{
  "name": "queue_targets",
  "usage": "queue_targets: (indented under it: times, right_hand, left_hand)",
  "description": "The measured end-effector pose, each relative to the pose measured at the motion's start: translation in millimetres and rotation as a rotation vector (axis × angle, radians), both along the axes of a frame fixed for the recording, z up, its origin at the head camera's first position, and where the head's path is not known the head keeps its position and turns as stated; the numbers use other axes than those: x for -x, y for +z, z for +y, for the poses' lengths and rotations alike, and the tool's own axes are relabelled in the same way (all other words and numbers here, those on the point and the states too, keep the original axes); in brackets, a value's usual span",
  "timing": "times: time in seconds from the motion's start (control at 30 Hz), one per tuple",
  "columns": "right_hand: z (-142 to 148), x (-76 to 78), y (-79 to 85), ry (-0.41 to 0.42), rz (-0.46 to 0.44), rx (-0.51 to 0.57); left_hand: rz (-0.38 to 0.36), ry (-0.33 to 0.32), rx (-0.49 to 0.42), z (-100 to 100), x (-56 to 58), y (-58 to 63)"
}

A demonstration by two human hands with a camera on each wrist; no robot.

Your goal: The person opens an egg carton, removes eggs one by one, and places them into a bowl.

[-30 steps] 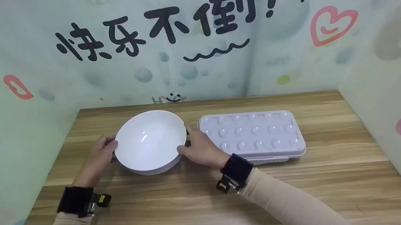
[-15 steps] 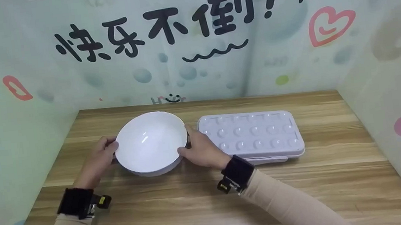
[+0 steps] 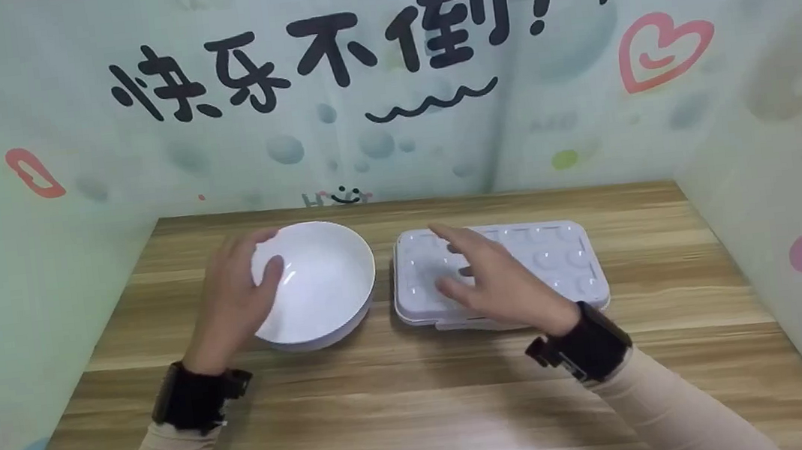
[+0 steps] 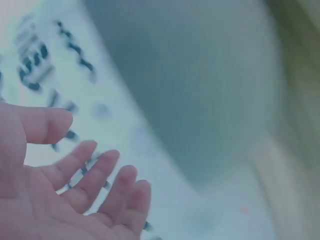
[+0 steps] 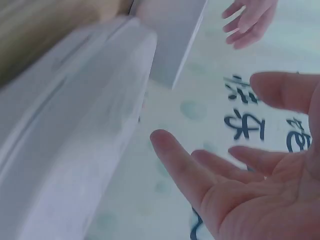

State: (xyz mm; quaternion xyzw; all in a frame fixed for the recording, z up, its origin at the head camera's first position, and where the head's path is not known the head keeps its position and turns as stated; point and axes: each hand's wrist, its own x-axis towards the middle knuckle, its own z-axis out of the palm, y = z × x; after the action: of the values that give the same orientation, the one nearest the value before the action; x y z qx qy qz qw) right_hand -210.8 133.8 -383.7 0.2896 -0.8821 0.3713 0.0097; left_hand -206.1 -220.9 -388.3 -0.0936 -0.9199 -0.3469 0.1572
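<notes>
A white bowl (image 3: 324, 283) stands on the left part of the wooden table. My left hand (image 3: 235, 297) hovers over its left edge, covering that side in the head view; the left wrist view has the fingers relaxed and apart from the bowl (image 4: 200, 90). To the right lies a pale egg box (image 3: 563, 259) with rows of round bumps on its lid. Above the box's left half is my right hand (image 3: 490, 279), thumb and fingers spread and holding nothing. In the right wrist view the box (image 5: 75, 135) is beside that hand, with air between them.
Both things rest on a wood-grain table (image 3: 378, 424). A printed curtain (image 3: 362, 146) with dark lettering hangs behind the table and along its sides.
Both hands have let go of the bowl. The left has lifted up and right over its edge; the right has moved right, over the egg box. The bowl stays nearly in place.
</notes>
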Motion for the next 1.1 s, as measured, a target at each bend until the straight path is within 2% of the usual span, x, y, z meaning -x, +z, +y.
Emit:
queue_targets:
  times: [0.1, 0.2, 0.3, 0.4, 0.5, 0.63, 0.77, 0.83, 1.0, 1.1]
  right_hand:
    - [30, -3.6, 0.7, -0.034, 0.099, -0.073]
    - [54, -7.0, -2.5, -0.08, 0.159, -0.136]
    - [70, -10.2, -10.6, -0.098, 0.19, -0.184]
    - [82, -14.3, -22.3, -0.084, 0.245, -0.238]
    - [91, -18.5, -34.4, -0.072, 0.306, -0.294]
    - [99, -19.7, -46.2, -0.07, 0.372, -0.381]
    - [105, -17.3, -54.8, -0.057, 0.415, -0.442]
    - [107, -14.9, -58.6, -0.059, 0.432, -0.445]
    - [111, -9.0, -65.4, -0.066, 0.48, -0.424]
    - [111, -5.9, -67.7, -0.057, 0.485, -0.417]
  left_hand:
    - [0.144, -0.11, 0.07, 35, -6.4, 6.5]
    - [0.23, -0.244, 0.159, 72, -12.7, 9.2]
    - [0.259, -0.356, 0.264, 107, -17.3, 6.4]
    - [0.266, -0.414, 0.393, 135, -16.4, -2.9]
    - [0.257, -0.426, 0.52, 156, -11.4, -16.6]
    - [0.221, -0.429, 0.619, 170, -5.0, -33.4]
    - [0.188, -0.42, 0.665, 176, -1.0, -45.7]
    - [0.202, -0.405, 0.686, 178, 0.3, -50.1]
    - [0.244, -0.368, 0.715, 179, 1.4, -54.0]
    - [0.241, -0.356, 0.713, 178, 1.0, -54.6]
